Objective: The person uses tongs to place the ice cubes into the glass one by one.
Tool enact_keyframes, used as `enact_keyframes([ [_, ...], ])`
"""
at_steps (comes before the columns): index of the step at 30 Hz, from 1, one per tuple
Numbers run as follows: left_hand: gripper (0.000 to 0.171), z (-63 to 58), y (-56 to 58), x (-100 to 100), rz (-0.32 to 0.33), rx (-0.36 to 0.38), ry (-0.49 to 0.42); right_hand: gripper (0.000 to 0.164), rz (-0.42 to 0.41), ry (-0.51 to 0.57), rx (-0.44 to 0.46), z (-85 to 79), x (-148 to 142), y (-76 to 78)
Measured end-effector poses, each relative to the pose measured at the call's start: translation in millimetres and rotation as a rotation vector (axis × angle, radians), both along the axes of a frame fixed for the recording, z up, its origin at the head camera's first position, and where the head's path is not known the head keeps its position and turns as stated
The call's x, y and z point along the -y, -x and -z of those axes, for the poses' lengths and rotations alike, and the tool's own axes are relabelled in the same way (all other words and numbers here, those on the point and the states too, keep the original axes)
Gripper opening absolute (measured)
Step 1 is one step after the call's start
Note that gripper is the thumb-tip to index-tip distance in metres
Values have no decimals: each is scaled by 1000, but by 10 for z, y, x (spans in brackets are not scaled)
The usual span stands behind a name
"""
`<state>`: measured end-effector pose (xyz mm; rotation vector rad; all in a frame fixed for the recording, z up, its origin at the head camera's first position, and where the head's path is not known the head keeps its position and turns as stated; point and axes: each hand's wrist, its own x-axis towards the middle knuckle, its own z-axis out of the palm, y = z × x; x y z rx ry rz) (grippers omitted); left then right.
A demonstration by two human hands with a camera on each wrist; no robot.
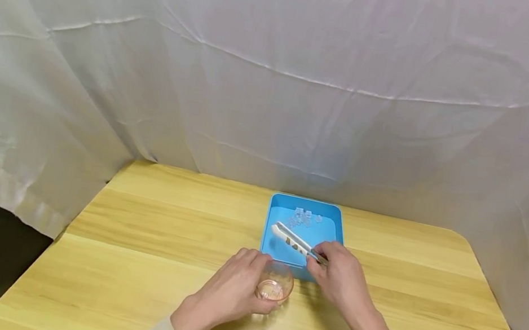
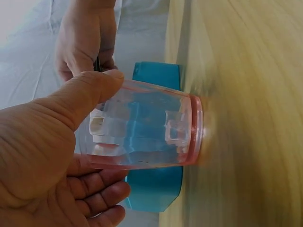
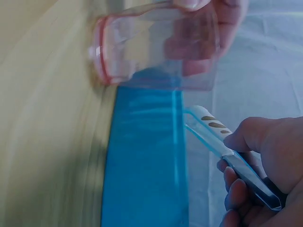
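My left hand (image 1: 233, 286) holds a clear, pink-tinted cup (image 1: 276, 283) between thumb and fingers. It stands upright on the table. Through its wall, the left wrist view shows a clear cube (image 2: 177, 130) at the bottom. My right hand (image 1: 342, 276) grips a pair of tongs (image 3: 208, 130) with metal handles and white slotted ends. These ends hang over a blue tray (image 1: 267, 228) just beyond the cup; whether they pinch anything cannot be told. Several clear cubes (image 1: 303, 215) lie toward the tray's far side.
The light wood table (image 1: 148, 222) runs back to a grey cloth curtain (image 1: 260, 124), which also hangs at the left and right. Behind the cup, the tray sits close to the table's far edge.
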<state>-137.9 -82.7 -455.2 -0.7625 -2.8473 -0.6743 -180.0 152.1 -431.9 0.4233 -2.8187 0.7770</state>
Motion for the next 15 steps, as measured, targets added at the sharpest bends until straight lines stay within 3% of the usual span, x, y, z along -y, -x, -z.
enact_keyframes([
  [4,69,-29,44,5,12,-8,17,5,7,26,-21,-50,-21,-34],
  [15,73,-160,136,22,62,58,43,6,-23,-5,5,-308,-250,-186],
])
